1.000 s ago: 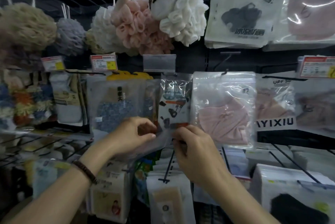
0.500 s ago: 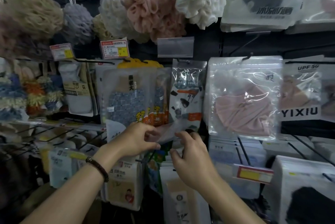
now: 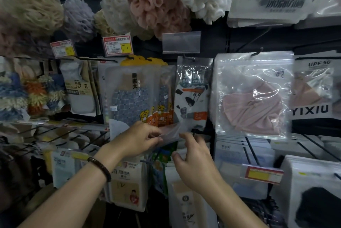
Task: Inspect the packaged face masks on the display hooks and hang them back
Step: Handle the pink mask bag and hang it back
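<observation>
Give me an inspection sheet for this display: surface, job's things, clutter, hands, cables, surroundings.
Surface: dark display rack fitted with black wire hooks.
Job's things: clear packet tilted in hand at centre; pink mask pack hanging to its right.
Clutter: bath towel packs hanging at centre left; bath sponges above; price tags.
Hands: left hand pinches the packet; right hand reaches the packet's right edge, grip unclear.
Cables: nothing seen.
Surroundings: dim shop lighting; nothing else seen.
</observation>
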Demonstrator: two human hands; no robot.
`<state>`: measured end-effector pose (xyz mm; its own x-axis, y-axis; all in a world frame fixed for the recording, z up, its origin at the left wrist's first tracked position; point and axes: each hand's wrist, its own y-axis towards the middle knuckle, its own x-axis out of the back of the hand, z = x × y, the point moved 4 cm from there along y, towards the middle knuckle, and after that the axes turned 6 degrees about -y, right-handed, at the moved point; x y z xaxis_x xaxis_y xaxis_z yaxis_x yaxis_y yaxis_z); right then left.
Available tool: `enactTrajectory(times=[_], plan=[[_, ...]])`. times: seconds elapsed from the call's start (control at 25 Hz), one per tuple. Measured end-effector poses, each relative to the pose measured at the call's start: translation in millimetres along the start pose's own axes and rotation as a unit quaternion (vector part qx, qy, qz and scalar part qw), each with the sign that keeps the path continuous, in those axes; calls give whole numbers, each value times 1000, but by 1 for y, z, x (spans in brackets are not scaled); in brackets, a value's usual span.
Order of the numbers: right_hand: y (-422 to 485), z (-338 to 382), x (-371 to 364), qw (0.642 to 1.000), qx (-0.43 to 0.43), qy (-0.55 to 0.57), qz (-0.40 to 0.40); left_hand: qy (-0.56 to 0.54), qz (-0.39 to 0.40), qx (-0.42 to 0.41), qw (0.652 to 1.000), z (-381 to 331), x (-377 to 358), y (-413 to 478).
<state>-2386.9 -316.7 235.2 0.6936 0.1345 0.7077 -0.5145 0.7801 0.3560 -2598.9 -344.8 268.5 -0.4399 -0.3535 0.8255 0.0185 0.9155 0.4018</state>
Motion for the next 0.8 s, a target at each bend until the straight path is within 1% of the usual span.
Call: enactTrajectory(times=[0.08, 0.16, 0.28, 0.36, 0.44, 0.56, 0.6, 0.68, 0.76, 0.8], plan=[[0, -1, -2, 1000, 1, 3, -7, 48, 5, -29, 998, 0, -2, -1], [1, 0, -3, 1000, 5, 10, -17, 85, -24, -42, 995, 2, -3, 0], [0, 5, -4, 999, 13, 19, -24, 98, -105, -50, 988, 3, 2, -3], [0, 10, -5, 999, 16, 26, -25, 106, -173, -66, 977, 4, 11, -9], [1, 14, -4, 999, 23, 28, -36, 124, -256, -89, 955, -1, 24, -18], [2, 22, 5, 994, 32, 70, -83, 136, -378, -141, 905, -22, 45, -41], [2, 24, 6, 991, 25, 97, -90, 119, -411, -147, 892, -29, 50, -50], [2, 26, 6, 982, -7, 172, -81, 55, -470, -118, 873, -42, 57, -68], [0, 27, 0, 965, -47, 253, -48, -52, -530, -46, 845, -52, 54, -89], [-3, 27, -2, 960, -60, 271, -41, -120, -555, -2, 823, -55, 49, -98]])
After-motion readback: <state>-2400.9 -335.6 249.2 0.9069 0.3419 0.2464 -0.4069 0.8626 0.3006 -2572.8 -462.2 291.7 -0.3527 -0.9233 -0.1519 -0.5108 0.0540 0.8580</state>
